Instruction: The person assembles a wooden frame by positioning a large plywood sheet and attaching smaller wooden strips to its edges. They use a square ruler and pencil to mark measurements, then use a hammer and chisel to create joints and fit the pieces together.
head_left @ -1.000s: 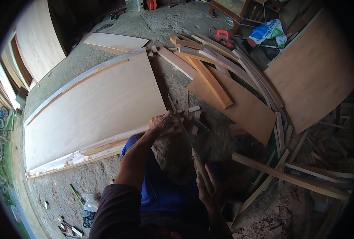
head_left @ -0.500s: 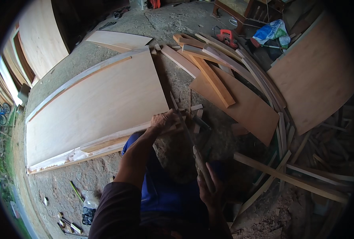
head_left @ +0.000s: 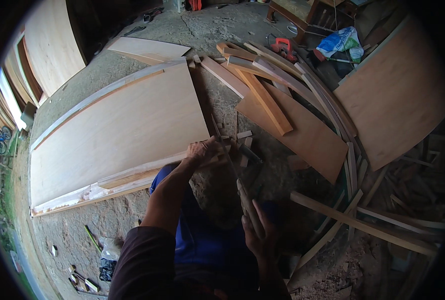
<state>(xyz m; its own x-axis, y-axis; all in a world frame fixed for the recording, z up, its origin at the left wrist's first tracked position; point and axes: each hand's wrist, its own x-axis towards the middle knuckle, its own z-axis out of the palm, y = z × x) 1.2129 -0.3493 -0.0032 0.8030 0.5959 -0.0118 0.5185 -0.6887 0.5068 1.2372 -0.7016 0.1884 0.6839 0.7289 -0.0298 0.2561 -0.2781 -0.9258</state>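
My right hand (head_left: 260, 230) is wrapped round the handle of a handsaw (head_left: 229, 161), whose narrow blade points up and away to the left. The blade lies across the end of a wooden strip (head_left: 132, 176) that runs along the near edge of a large pale plywood panel (head_left: 127, 120). Just left of the blade, my left hand (head_left: 201, 151) presses down and grips the strip near the panel's corner. My blue-clad leg (head_left: 163, 175) is against the strip's near side. The blade's contact with the wood is partly hidden by my left fingers.
Small offcuts (head_left: 245, 134) lie beyond the saw. To the right are stacked timber lengths (head_left: 267, 102), a brown board (head_left: 302, 135) and a leaning plywood sheet (head_left: 392, 100). A red power tool (head_left: 283, 46) sits behind them. Crossed battens (head_left: 362, 225) lie at the near right.
The saw and my right hand have moved slightly forward and to the left. My left hand keeps its place on the wooden strip. The whole view has shifted a little.
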